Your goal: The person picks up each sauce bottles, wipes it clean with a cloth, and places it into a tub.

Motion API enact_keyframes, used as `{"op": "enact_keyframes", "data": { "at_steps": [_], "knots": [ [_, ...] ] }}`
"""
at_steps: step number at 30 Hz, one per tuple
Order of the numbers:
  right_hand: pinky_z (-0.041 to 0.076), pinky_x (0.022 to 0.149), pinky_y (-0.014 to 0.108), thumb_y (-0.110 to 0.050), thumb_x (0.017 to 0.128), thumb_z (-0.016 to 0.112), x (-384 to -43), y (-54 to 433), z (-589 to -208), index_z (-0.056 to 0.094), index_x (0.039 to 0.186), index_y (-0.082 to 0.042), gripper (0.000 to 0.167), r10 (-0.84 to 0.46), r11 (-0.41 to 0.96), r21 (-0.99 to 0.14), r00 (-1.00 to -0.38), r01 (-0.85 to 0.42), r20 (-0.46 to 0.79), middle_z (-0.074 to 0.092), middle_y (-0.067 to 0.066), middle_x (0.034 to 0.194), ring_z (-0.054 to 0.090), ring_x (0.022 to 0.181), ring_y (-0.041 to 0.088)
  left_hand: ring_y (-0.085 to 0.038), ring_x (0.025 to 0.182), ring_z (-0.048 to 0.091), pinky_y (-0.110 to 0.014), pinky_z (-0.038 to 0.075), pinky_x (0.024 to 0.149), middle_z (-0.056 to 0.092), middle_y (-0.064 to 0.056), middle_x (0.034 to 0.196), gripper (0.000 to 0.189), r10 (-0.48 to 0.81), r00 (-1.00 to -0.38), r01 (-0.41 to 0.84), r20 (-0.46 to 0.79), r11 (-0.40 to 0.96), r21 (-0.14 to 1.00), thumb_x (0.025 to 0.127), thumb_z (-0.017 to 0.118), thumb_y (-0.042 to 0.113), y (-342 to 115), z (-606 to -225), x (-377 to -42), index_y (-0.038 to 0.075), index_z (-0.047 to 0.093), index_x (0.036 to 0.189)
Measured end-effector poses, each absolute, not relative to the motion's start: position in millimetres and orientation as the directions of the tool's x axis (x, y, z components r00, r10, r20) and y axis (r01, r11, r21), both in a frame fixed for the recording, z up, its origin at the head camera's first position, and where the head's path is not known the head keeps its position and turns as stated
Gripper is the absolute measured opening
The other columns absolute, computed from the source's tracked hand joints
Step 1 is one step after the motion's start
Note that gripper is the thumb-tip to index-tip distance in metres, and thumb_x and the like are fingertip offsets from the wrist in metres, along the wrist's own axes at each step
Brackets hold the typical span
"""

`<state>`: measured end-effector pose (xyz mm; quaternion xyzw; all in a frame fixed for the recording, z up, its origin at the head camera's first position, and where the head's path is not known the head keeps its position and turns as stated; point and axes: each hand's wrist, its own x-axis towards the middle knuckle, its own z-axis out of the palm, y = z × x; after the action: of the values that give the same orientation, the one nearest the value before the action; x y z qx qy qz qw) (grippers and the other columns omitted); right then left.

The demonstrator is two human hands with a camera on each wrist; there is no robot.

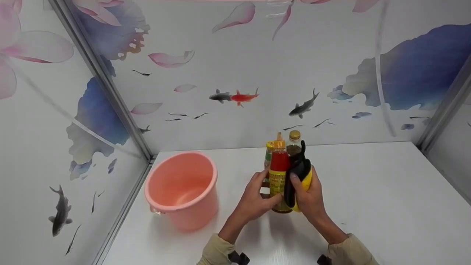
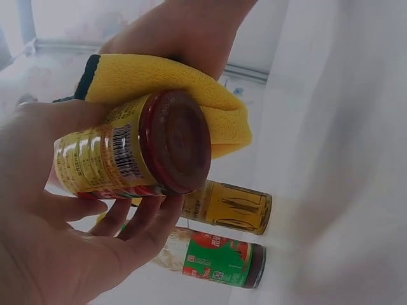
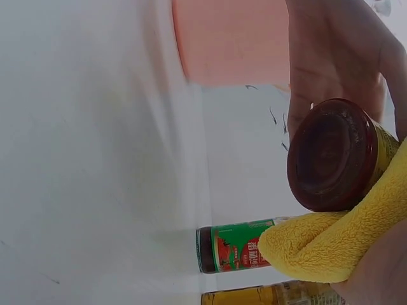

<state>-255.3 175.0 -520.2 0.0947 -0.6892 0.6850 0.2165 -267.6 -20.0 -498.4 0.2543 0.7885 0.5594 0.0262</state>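
Far left, a side wall panel (image 1: pixel 92 121) printed with petals, leaves and fish is seen. Next, a pink bucket (image 1: pixel 200 211) is set upright on the white desk (image 1: pixel 382 206), well apart from the bottles. Left hand (image 1: pixel 254 198): grip wrapped round the red sauce bottle (image 1: pixel 278 167), fingers and thumb curled on its yellow label. The bottle is held up between the two hands, tilted, underside bared in both wrist views, base clear of the desk. Just behind it, a green-labelled bottle (image 2: pixel 219 257) is stood on the desk, partly hidden by the held one. Beside that, a gold-capped bottle (image 1: pixel 294 147) is also stood on the desk, amber at its lower end, partly covered by the cloth (image 1: pixel 300 173). The cloth, yellow and black, is folded and pressed against the red sauce bottle's side. Right hand (image 1: pixel 311 198): grip closed round the cloth, thumb laid on its black face.
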Motion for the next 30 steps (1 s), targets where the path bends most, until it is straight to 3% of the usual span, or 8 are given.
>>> {"op": "enact_keyframes", "data": {
  "at_steps": [12,30],
  "knots": [
    [0.064,0.088,0.029,-0.017,0.110,0.063,-255.8,176.4,-519.6,0.051,0.144,-0.012,0.036,0.174,0.050,-0.905,-0.889,-0.422,0.424,0.066,0.008,0.121,0.070,0.103,0.026,-0.018,0.118,0.065,-0.030,0.065,0.089,0.060,0.001,0.134,0.081,0.465,-0.864,0.344,0.191,0.271,0.899,0.092,0.082,0.045,-22.2,-495.2,-267.7,0.041,0.043,0.163],
    [0.063,0.093,0.030,-0.016,0.111,0.062,-253.2,170.1,-522.4,0.050,0.146,-0.012,0.037,0.146,0.026,-0.914,-0.903,-0.405,0.405,0.066,0.008,0.124,0.070,0.108,0.026,-0.019,0.117,0.069,-0.038,0.066,0.094,0.063,-0.001,0.140,0.076,0.313,-0.912,0.313,0.267,0.109,0.943,0.094,0.084,0.035,-20.9,-490.2,-269.2,0.031,0.048,0.161]
  ]
}}
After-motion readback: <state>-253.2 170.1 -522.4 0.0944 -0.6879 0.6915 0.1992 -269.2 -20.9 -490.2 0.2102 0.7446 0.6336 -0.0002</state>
